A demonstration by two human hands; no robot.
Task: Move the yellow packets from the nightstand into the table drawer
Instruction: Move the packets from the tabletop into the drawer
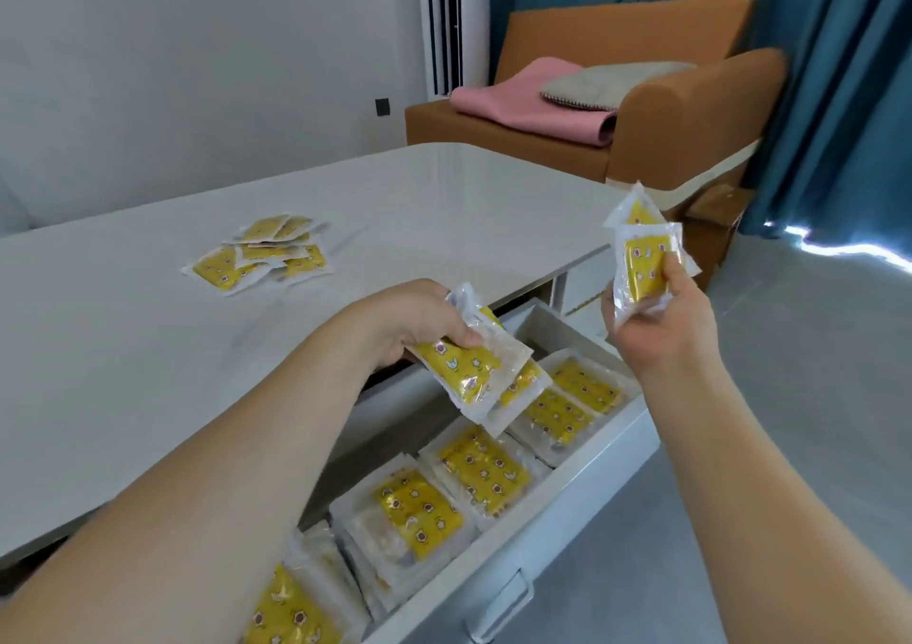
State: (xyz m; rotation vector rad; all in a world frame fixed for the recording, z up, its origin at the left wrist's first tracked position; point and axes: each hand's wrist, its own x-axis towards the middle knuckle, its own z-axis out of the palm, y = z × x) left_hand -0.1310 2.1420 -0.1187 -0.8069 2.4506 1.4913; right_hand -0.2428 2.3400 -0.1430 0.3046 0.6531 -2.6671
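My left hand [419, 325] grips a few yellow packets [466, 372] and holds them over the open white table drawer [567, 500]. Several more yellow packets [474, 466] lie in rows inside that drawer. Raised to the right, above the drawer's far end, my right hand [661, 317] pinches two or three yellow packets [644, 268] upright. A loose pile of yellow packets [261, 253] lies on the white tabletop [123, 347], to the left of both hands.
An orange armchair [691, 115] with a pink blanket [523, 100] and a grey cushion stands behind the table. Blue curtains [849, 76] hang at the right. Grey floor [789, 446] runs to the right of the drawer.
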